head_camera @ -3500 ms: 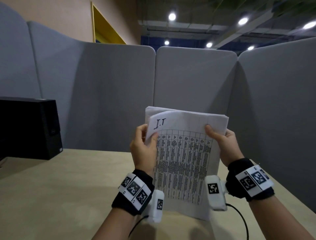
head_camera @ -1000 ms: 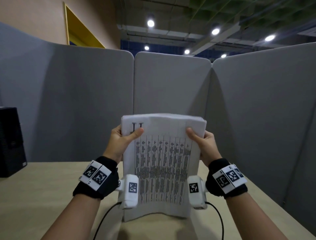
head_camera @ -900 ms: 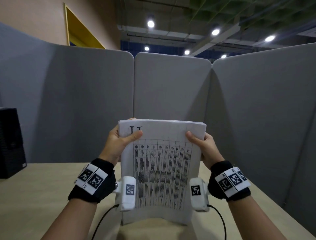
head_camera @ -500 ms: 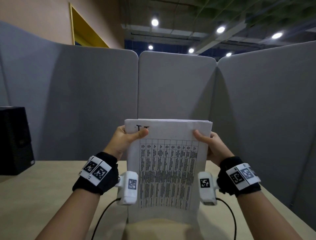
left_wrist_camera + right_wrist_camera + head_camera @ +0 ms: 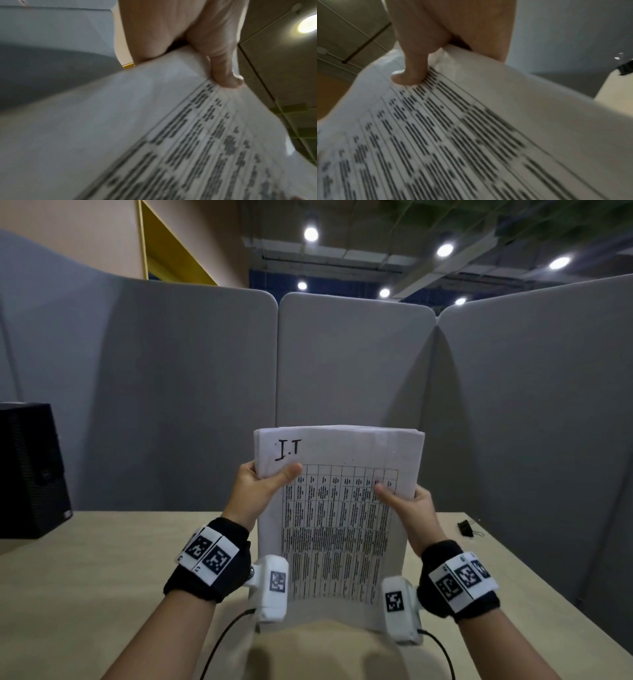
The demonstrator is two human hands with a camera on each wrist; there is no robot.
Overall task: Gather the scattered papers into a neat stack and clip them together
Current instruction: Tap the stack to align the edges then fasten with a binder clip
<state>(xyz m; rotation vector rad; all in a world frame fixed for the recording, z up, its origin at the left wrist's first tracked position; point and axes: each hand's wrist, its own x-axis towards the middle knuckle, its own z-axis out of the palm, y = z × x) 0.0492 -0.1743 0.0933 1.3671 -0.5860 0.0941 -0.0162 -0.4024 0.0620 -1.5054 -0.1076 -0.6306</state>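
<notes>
- Head view: both hands hold the paper stack (image 5: 337, 525) upright, its lower edge near the pale wooden surface (image 5: 85, 577); left hand (image 5: 255, 491) and right hand (image 5: 409, 508) pinch its side edges. Grey partition panels (image 5: 352, 364) enclose the surface; a black box (image 5: 29, 470) stands far left, a small black clip (image 5: 466, 528) lies right.
- Left wrist view: thumb (image 5: 223, 70) pressed on the printed sheet.
- Right wrist view: thumb (image 5: 412, 69) on the table print.

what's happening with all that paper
A person holds a stack of printed papers upright, its bottom edge on the wooden desk. The left hand and right hand each pinch a side edge, thumb in front. A small black binder clip lies unused on the desk to the right.
</notes>
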